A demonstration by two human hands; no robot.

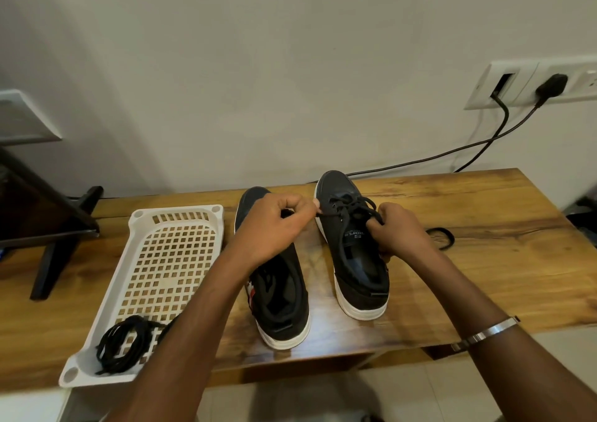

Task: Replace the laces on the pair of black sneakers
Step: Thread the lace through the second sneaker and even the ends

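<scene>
We are pinching the lace (326, 214) in our left hand (277, 224), our right hand (399, 229) gripping its loops beside, over the right sneaker (353, 250).

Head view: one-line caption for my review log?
Both hands, left hand and right hand, pull lace ends on the right sneaker; spare laces lie in the basket.

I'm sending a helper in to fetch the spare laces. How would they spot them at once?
Start at the wooden table, then the white perforated tray left of both sneakers. The black lace bundle lies in its near corner: loose and coiled, unlike the lace threaded through the right-hand sneaker.
</scene>
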